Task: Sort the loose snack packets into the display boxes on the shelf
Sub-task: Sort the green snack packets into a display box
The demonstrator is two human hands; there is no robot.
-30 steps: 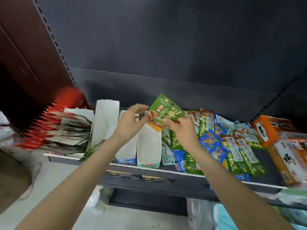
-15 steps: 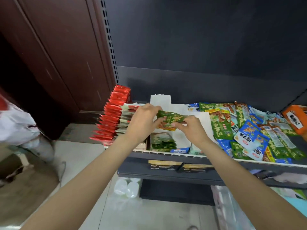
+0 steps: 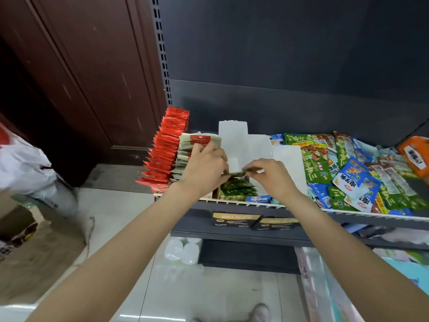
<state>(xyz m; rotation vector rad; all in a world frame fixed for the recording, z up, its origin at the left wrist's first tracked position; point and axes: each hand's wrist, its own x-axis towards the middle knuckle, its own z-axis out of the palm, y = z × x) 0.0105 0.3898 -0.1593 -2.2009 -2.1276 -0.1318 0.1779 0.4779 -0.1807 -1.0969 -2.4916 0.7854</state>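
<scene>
Dim, soft focus, wide-angle edge warping

Green packet (image 3: 236, 175) with pale print, held edge-on above a stack of matching green packets (image 3: 236, 190) in a white display box (image 3: 233, 132). Left: a row of red packets (image 3: 167, 147) beside grey-beige packets (image 3: 199, 140) bearing a red label. Right: a loose pile of green, blue and white packets (image 3: 355, 177) with yellow lettering; an orange box (image 3: 415, 156) with a white label. Shelf (image 3: 267, 231) and back panel dark grey; floor (image 3: 125, 205) pale, glossy.
</scene>
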